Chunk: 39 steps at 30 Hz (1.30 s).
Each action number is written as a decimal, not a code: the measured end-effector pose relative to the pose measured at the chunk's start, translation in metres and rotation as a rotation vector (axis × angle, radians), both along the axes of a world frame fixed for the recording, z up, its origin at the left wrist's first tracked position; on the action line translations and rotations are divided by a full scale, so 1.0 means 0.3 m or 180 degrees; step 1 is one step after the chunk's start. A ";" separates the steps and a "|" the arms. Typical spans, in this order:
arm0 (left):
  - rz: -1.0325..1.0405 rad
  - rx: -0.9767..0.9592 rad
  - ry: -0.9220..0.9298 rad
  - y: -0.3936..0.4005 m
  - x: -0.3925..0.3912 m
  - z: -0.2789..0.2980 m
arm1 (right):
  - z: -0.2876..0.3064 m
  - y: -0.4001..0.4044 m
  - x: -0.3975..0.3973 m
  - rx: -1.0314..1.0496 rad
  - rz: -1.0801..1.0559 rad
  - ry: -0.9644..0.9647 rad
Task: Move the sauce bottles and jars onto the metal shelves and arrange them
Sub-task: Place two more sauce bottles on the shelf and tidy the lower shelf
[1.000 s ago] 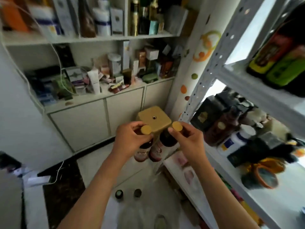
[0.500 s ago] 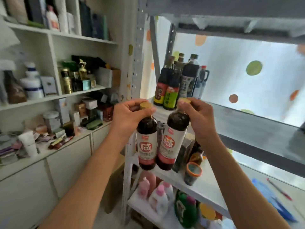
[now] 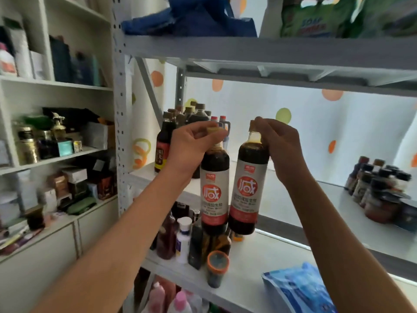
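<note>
lifting both bottles higher than half a second ago, and the view has swung up with them: the top metal shelf board [image 3: 270, 50] now fills the upper frame, where before only its underside showed. left hand [image 3: 191, 147] pinches the yellow cap of the left dark soy sauce bottle with the red-and-white label [image 3: 214, 190], fingers [image 3: 209, 127] curled round the cap from above. right hand [image 3: 279, 145] grasps the neck and cap of the matching right dark soy sauce bottle [image 3: 248, 188] the same way. both bottles hang in the air, side by side and nearly touching at their lower ends, in front of the middle grey metal shelf [image 3: 349, 222], not set down on it. the right one tilts a little, base toward the left one.

behind the left hand, the cluster of dark sauce bottles with brown caps [image 3: 180, 132] stands at the shelf's back-left corner, the same group as earlier but now closer and larger. to the right, a second group of small dark jars and bottles [image 3: 379, 188] has come into sight. between these two groups the shelf surface lies bare, with the spotted white wall behind.

below, the lower shelf carries a jar with an orange rim [image 3: 217, 265] near its front edge and a blue plastic packet [image 3: 297, 288].
</note>
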<state>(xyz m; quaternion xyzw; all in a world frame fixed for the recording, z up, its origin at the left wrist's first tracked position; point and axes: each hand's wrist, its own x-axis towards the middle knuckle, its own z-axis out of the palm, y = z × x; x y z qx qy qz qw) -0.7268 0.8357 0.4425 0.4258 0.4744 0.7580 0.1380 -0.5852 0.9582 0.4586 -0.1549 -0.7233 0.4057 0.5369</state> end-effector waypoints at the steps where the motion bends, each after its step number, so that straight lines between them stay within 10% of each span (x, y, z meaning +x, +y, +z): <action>1: 0.0001 -0.0017 0.0048 0.040 0.008 0.010 | 0.007 0.034 0.012 0.0035 -0.0042 -0.0002; 20: 0.0626 -0.0367 0.0914 0.475 -0.043 0.014 | -0.071 0.428 -0.083 0.0056 -0.0532 -0.0353; 39: 0.1033 -0.1437 0.1122 0.380 0.019 -0.411 | -0.455 0.342 -0.015 -0.0550 -0.0351 -0.0916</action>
